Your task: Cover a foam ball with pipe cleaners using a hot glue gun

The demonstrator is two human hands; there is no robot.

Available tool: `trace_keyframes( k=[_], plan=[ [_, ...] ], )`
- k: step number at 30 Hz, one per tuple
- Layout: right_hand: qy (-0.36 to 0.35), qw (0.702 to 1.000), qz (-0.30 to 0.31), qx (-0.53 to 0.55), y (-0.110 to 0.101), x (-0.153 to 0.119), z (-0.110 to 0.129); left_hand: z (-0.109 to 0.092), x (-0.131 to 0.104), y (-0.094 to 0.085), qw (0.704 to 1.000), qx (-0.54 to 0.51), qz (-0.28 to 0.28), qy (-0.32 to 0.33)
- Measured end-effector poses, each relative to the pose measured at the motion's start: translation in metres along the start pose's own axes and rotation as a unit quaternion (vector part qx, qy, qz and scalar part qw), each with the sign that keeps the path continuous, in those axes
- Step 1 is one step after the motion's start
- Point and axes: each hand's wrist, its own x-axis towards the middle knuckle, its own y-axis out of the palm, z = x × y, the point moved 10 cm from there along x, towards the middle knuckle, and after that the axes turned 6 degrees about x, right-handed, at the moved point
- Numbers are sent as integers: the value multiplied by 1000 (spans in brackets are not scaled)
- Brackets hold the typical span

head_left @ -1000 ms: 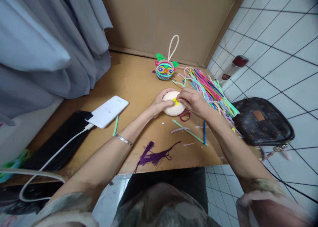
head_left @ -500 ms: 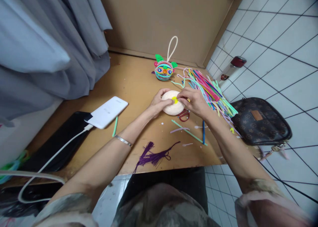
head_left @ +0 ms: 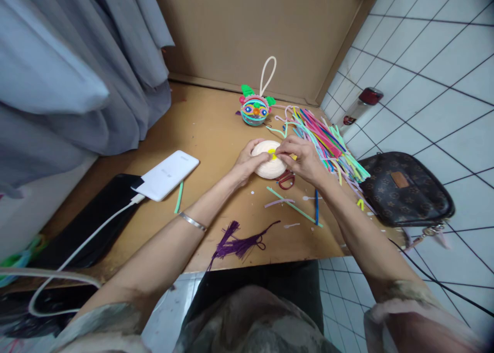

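A round, cream-white coiled disc (head_left: 266,171) is held above the table, with my left hand (head_left: 247,162) closed around its left side and the thumb on its face. A small yellow strip (head_left: 272,153) curls at the disc's middle, between my left thumb and my right fingers. My right hand (head_left: 303,156) pinches this strip; a bit of yellow also shows beneath the fingers. Partly hidden under the disc and right hand lie red-handled scissors (head_left: 286,180). Behind the disc stands a colourful lion-face ornament (head_left: 254,111) with green ears and a white loop.
Bundled coloured pipe cleaners (head_left: 322,137) lie at the right, by a brown patterned bag (head_left: 409,188). Purple tassels (head_left: 237,244) and cut green, lilac and blue pieces lie in front. A white power bank (head_left: 170,175) with cable is at left; a red-capped bottle (head_left: 360,106) stands back right.
Both hands keep almost the same place on the disc. The fingers of my right hand have shifted slightly, and yellow now shows below them.
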Motion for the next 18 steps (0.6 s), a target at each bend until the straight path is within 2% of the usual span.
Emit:
trace_keyframes(
  k=[10,13,18],
  plan=[
    [-2,999,27,-33,5,0,0,4,1,-1,1000,-8,-11,10],
    [-11,999,22,-20,4,-1,3,5,2,-5,999,14,-29,15],
    [-8,1000,4,9,1,-2,2,3,4,-5,998,36,-23,35]
  ],
)
